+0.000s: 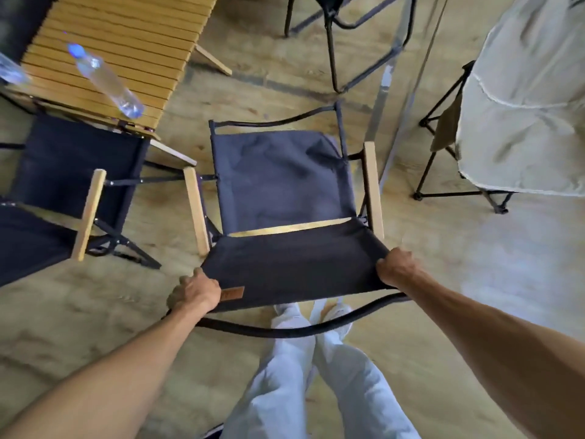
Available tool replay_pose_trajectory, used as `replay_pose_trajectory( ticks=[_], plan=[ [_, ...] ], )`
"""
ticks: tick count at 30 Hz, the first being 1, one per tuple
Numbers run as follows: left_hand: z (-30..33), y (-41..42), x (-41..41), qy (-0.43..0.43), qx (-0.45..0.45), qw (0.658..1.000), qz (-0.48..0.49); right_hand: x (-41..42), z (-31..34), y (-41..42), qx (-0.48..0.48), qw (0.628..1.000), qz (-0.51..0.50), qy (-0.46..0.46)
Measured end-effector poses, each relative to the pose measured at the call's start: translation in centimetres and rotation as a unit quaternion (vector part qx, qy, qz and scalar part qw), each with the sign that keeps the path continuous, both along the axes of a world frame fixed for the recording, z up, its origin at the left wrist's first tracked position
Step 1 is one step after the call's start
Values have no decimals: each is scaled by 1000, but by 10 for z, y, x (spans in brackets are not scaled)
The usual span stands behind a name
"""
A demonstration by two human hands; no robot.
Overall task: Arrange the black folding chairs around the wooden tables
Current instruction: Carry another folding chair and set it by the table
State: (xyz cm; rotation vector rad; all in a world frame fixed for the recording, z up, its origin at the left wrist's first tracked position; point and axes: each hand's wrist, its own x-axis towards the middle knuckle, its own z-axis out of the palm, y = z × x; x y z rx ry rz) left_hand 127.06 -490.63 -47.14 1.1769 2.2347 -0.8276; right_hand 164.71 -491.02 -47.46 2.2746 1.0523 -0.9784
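While both hands, left (193, 293) and right (395, 267), are clamped on the top corners of the black folding chair's (285, 185) backrest, it stands on the floor just off the wooden worktop's (126, 36) corner, seemingly not yet tucked in; another black chair (72, 172) already sits against that worktop. A clear water bottle (104, 79) stands on the slats, contents unclear
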Motion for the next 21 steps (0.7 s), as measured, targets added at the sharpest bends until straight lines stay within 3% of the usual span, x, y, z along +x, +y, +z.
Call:
replay_pose_trajectory(
  ticks=[8, 21],
  plan=[
    [4, 18, -2, -26, 9, 999, 30, 21, 13, 38, 21, 998, 46, -33],
    [18, 74, 69, -137, 36, 970, 197, 53, 80, 239, 87, 969, 208, -99]
  ],
)
